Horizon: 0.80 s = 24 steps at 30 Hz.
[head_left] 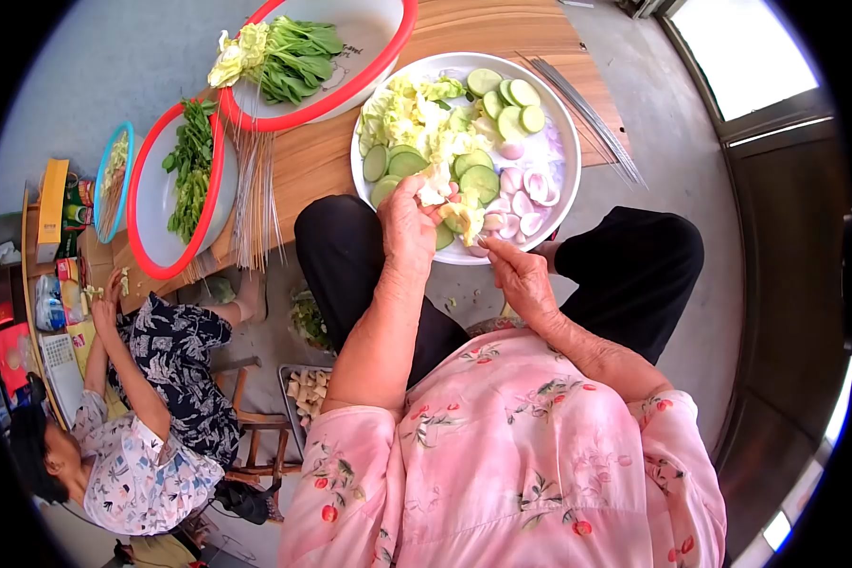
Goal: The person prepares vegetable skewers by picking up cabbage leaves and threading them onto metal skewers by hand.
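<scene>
Pale leaf pieces are between the wearer's hands, over the six o'clock side of a round white tray. Going from the left, with the tray's middle as the dial's centre, a second person in a patterned shirt sits at eight o'clock. At nine o'clock come a blue-rimmed basket, then a small red-rimmed basin with green stems. A loose bunch of thin metal skewers follows, jutting over the edge of the wooden table. At ten o'clock stands a large red-rimmed basin with leafy greens. Inside the tray, a leaf heap fills ten o'clock, with cucumber slices at nine and more at one. The left hand has its grip drawn in, thumb and fingers pinching the leaf pieces. Beside it, the right hand has curled fingers; whether its grip closes on anything, I cannot tell. Onion pieces lie at four o'clock. Farther right, more skewers rest at two o'clock.
</scene>
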Motion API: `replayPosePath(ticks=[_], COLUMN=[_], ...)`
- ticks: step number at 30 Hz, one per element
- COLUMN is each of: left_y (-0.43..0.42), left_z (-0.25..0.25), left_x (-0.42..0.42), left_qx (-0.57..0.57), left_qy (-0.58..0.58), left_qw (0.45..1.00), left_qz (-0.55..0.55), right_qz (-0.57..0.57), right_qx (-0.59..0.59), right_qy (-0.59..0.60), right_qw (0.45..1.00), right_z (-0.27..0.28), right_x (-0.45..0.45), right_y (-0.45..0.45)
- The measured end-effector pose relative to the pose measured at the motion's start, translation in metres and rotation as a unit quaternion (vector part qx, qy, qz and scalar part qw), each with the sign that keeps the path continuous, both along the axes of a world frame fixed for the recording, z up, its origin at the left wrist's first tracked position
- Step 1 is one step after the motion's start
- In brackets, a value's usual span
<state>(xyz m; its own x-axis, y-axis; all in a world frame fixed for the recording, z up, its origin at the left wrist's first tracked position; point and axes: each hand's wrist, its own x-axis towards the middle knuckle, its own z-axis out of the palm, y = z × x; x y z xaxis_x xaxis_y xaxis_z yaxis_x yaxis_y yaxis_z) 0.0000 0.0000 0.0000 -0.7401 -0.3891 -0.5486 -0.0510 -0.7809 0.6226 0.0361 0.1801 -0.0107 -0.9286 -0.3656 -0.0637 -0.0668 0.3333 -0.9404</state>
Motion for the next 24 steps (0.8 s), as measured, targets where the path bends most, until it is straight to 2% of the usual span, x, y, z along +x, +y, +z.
replayPosePath(ticks=[12,15,17,21,23,24], left_y=[0.005,0.005,0.005,0.005,0.006,0.007], left_z=[-0.004,-0.008,-0.020,-0.017,-0.016,-0.013], left_x=[-0.003,-0.003,-0.004,-0.003,-0.002,-0.002], left_qx=[0.002,-0.010,-0.066,-0.058,-0.054,-0.055], left_qy=[-0.004,-0.015,-0.024,-0.014,-0.003,-0.003], left_qw=[1.000,0.999,0.997,0.998,0.997,0.997], left_qz=[-0.015,-0.032,-0.042,-0.026,-0.049,-0.049], right_qz=[0.015,0.010,-0.011,0.018,0.016,0.016], right_qx=[0.010,0.001,-0.028,-0.034,-0.109,-0.110], right_qy=[-0.022,-0.065,-0.091,-0.080,-0.168,-0.168], right_qw=[1.000,0.998,0.995,0.996,0.980,0.980], right_z=[0.006,0.011,0.013,0.008,0.000,0.008], right_x=[-0.006,-0.008,-0.012,-0.019,-0.019,-0.021], right_y=[-0.001,-0.003,-0.006,-0.005,-0.006,-0.005])
